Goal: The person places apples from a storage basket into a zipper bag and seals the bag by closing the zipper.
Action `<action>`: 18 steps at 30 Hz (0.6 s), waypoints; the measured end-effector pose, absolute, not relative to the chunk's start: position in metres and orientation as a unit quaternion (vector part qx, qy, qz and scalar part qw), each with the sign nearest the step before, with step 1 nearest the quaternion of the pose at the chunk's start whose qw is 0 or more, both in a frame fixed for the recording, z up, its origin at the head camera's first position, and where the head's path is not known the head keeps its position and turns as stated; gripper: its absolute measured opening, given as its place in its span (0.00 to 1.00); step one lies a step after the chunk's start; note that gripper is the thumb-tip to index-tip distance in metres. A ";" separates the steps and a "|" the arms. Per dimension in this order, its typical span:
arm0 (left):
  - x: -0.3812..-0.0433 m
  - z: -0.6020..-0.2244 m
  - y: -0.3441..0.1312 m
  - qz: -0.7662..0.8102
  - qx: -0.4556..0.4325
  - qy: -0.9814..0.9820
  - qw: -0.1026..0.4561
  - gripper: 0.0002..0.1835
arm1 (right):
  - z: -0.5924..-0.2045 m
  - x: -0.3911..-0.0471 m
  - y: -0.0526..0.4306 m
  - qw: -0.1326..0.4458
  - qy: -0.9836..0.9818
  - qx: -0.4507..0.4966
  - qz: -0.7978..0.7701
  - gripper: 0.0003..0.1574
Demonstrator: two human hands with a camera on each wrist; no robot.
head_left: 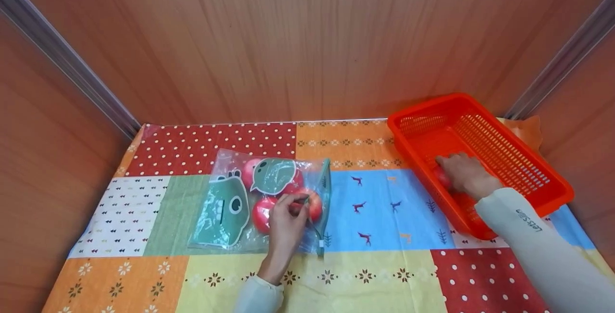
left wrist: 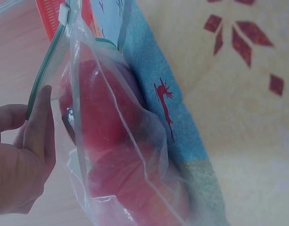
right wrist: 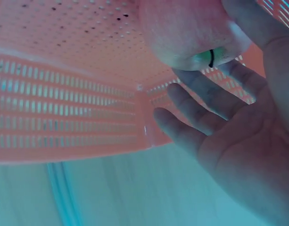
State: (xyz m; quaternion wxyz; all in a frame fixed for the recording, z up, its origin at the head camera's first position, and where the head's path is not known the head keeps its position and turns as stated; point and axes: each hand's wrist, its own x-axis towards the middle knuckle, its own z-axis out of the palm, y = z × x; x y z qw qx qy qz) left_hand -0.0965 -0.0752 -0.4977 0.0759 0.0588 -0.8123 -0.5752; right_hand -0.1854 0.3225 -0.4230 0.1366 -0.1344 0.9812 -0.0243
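Both of your hands are busy: your left hand (head_left: 288,219) pinches the green zip strip (left wrist: 43,68) at the mouth of a clear bag (head_left: 221,226), thumb against fingers, while your right hand (head_left: 466,176) reaches into the red basket (head_left: 499,142) and grips an apple (right wrist: 186,33) between thumb and fingers. That apple is inside the basket, close to its left wall, and shows you its dark stem (right wrist: 211,58). Several red apples (head_left: 263,214) already lie in the bag, partly hidden behind its green animal prints; you cannot tell exactly how many. A white slider (left wrist: 63,14) sits on the zip strip. The bag lies flat in front of you, a little left of centre, and the basket stands at an angle well to its right. Under both, a patchwork cloth (head_left: 375,269) covers your tabletop, with wood-grain panels (head_left: 307,43) around it.
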 end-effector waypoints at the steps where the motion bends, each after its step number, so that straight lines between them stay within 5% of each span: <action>1: -0.096 -0.498 -0.076 -0.576 0.059 -0.812 0.076 0.15 | -0.423 -0.185 0.323 0.140 0.981 -0.132 -0.034 0.35; 18: -0.097 -0.499 -0.077 -0.570 0.055 -0.816 0.080 0.13 | -0.400 -0.160 0.327 0.052 0.988 -0.124 -0.077 0.58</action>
